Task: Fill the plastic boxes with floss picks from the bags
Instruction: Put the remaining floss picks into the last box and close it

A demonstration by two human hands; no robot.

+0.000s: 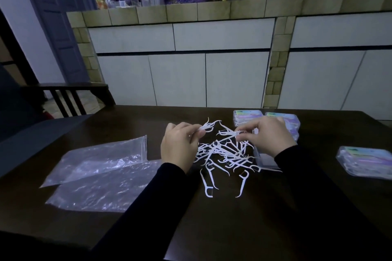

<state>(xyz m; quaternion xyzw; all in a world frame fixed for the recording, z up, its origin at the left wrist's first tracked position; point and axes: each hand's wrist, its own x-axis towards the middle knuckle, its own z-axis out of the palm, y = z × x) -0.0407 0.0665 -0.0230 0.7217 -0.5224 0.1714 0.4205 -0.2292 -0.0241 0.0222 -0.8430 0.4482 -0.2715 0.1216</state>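
On the dark wooden table point(212, 229) lies a loose heap of white floss picks point(222, 154), spread between the two hands and trailing toward the near edge, where a few single picks lie apart from the pile. The left hand point(180, 144) is raised just above the left side of the heap, its fingers curled and pinching a small bundle of picks point(206, 127) whose curved tips fan out to the right. The right hand point(267, 135) hovers over the far right part of the heap, thumb and fingers closed on one or two picks point(228, 133) — the exact count is hard to tell. Both arms wear black sleeves point(297, 176). To the left of the heap two clear plastic bags point(99, 165) lie flat and crumpled, one overlapping the other, both looking emptied. Behind the right hand a group of closed plastic boxes point(248, 116) with colourful labels sits at the far side of the table, and another such box point(367, 161) lies well apart near the right edge. Just beside the right wrist a clear open box point(265, 159) is partly hidden by the sleeve — its contents cannot be made out.
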